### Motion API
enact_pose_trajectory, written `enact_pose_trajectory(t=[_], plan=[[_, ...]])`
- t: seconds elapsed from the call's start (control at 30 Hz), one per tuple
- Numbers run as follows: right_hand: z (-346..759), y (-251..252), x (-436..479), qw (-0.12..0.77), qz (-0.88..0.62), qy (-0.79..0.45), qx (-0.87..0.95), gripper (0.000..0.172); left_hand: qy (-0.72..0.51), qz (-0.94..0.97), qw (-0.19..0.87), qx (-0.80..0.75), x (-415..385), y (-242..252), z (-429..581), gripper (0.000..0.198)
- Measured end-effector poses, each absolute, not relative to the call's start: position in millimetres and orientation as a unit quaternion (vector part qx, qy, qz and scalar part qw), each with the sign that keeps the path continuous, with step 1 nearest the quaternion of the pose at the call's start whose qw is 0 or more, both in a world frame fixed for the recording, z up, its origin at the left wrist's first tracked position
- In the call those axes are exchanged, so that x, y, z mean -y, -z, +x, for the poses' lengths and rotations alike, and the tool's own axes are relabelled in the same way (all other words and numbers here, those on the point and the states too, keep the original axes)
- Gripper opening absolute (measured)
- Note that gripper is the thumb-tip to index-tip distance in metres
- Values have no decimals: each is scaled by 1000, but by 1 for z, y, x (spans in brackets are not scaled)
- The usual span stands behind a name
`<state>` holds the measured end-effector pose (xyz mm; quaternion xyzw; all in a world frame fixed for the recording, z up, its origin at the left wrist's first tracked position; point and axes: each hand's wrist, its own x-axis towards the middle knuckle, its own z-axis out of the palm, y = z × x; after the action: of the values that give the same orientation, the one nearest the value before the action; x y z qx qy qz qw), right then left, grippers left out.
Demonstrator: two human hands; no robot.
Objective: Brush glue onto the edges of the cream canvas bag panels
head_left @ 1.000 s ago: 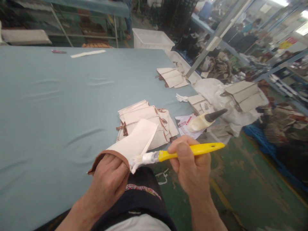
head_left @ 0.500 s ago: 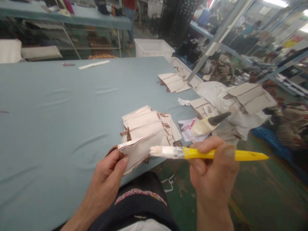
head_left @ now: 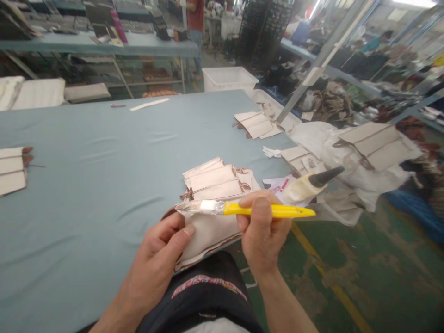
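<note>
My left hand (head_left: 157, 259) pinches a cream fabric piece with brown trim (head_left: 210, 231) at the near edge of the blue-grey table (head_left: 86, 185). My right hand (head_left: 262, 231) grips a yellow-handled brush (head_left: 256, 210), held level, its white bristles lying along the top edge of that piece. Just behind lies a stack of like cream pieces (head_left: 218, 179). A glue bottle with a dark nozzle (head_left: 312, 182) rests on its side to the right.
More cream pieces lie at the far right (head_left: 255, 124) and at the left edge (head_left: 12, 169). White plastic bags with flat pieces (head_left: 367, 148) sit at the right. A white bin (head_left: 229, 77) stands behind the table. Green floor lies below right.
The brush has swung from the piece's lower corner, away to the right, then back onto its top edge. The fabric flap has been folded down. The view has tilted up.
</note>
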<state>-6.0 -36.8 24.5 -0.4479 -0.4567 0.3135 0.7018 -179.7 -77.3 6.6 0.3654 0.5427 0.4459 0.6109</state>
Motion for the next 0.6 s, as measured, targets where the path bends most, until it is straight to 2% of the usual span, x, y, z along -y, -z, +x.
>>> enact_pose_trajectory(t=[0.13,0.23,0.4,0.6], plan=[[5,-24,42,697,-469,-267,473,48,-445,307,657,-526,78,-7,-174,39],[15,-26,51,701,-473,-282,453,46,-451,278,672,-518,78,-7,-170,39],[22,-23,53,731,-465,-212,453,42,-460,273,675,-508,81,-8,-165,39],[31,-23,65,731,-434,-227,475,44,-471,273,660,-517,87,-13,-156,45]])
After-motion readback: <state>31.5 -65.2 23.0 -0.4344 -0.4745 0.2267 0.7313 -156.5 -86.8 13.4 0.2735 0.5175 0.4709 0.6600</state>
